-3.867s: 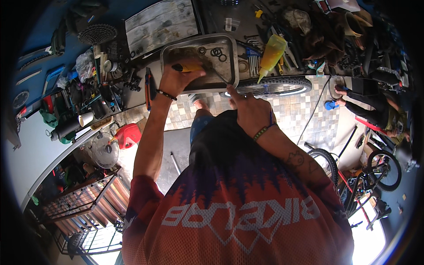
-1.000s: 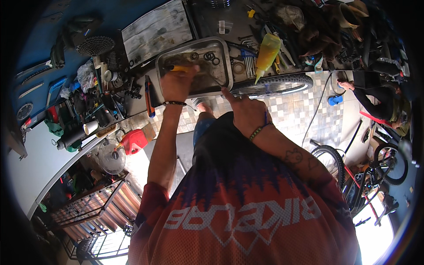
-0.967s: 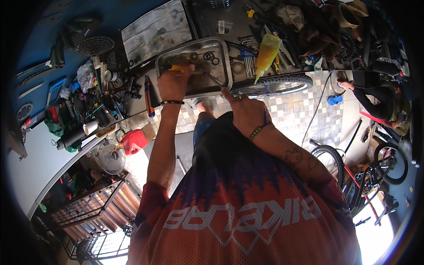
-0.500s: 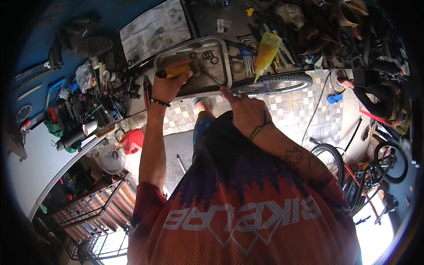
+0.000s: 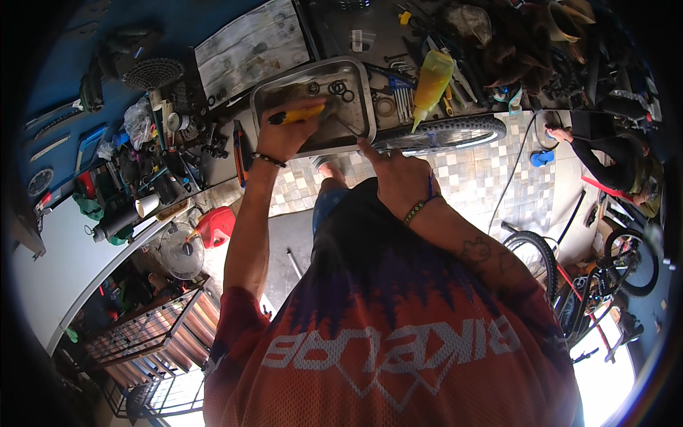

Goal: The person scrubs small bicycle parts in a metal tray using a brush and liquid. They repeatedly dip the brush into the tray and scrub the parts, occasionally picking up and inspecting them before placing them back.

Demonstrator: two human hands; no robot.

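1. Left hand (image 5: 284, 135) closed around a yellow-handled tool (image 5: 297, 114), black tip pointing left, held over the near-left part of the metal tray (image 5: 364, 99).
2. Right hand (image 5: 398, 178) at the tray's near edge, index finger extended toward the rim, remaining fingers curled; whether anything is pinched there cannot be told.
3. Tray resting on the cluttered table (image 5: 213, 153), with several dark rings (image 5: 334, 87) lying loose at its far side, well apart from the tool.
4. Bicycle wheel (image 5: 445, 132) lying just right of the tray, tyre toward the right hand; yellow squeeze bottle (image 5: 432, 78) standing upright beyond it.
5. Step in hand, as a judgement: working on small parts in the tray, tool gripped and poised, other hand steadying the rim.
6. Next move likely calls for bringing the tool tip down to whatever part lies in the tray while holding the tray firm against sliding; care needed to avoid scattering the loose rings.
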